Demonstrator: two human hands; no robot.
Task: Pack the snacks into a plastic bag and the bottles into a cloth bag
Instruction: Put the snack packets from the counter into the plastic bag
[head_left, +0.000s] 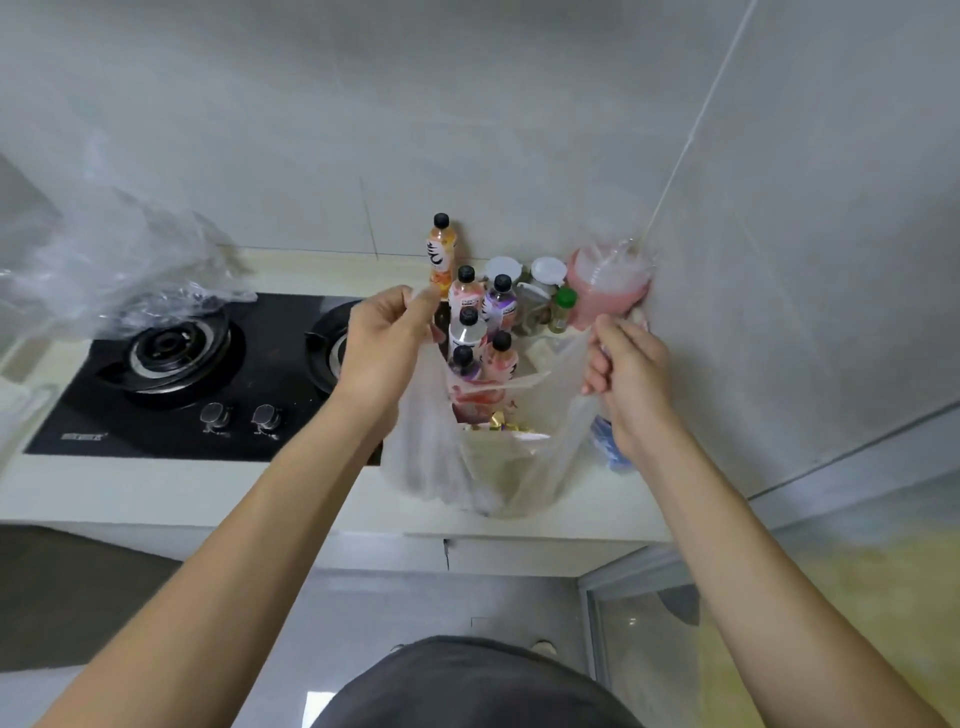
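A thin, translucent white plastic bag (485, 457) hangs open over the front edge of the pale cream desk (208, 493), stretched between two bare hands. The left hand (382, 345) pinches the bag's left handle between thumb and curled fingers (423, 299), and the right hand (631, 371) grips the right handle with its fingers (597, 364) folded round the plastic. Inside the bag, small snacks in gold and pale wrappers (501, 423) lie near the bottom. Just behind the bag's mouth, six small drink bottles with black caps (470, 325) stand upright in a close cluster on the desk; their labels are orange, pink, purple and white. Behind them, near the wall corner, stand two white-lidded jars (548, 273), a little green-capped bottle (563, 309) and a pink stack of plastic cups or bowls (608, 283). To the left a black glass gas hob (208, 384) with two burners and two knobs is set into the desk, and a crumpled clear plastic sheet (119, 260) hangs blurred above its far left corner. A blue-and-white packet (610, 447) lies on the desk just under the right wrist.
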